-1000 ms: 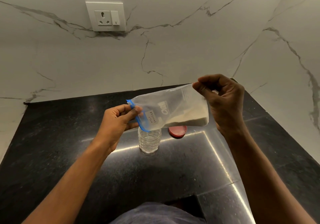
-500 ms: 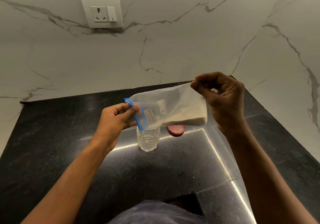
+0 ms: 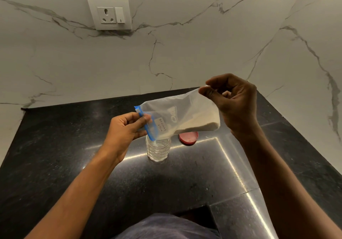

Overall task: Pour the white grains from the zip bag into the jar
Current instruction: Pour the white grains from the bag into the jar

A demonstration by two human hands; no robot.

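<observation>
A clear zip bag [image 3: 172,113] with a blue zip strip hangs tilted over the counter, mouth down to the left. White grains [image 3: 199,125] lie along its lower edge and slide toward the mouth. My left hand [image 3: 127,129] pinches the blue zip end. My right hand [image 3: 235,103] holds the bag's raised bottom corner between thumb and fingers. Directly under the mouth stands a small clear ribbed jar [image 3: 158,150], open, with a thin stream of grains falling into it.
A red lid [image 3: 188,138] lies flat on the black stone counter [image 3: 55,155] just right of the jar. White marble walls close the counter at the back and right. A wall socket [image 3: 110,14] sits high on the back wall.
My right hand has lifted the bag's bottom corner higher, tilting the bag more steeply. The grains have shifted toward the mouth and started falling into the jar.
</observation>
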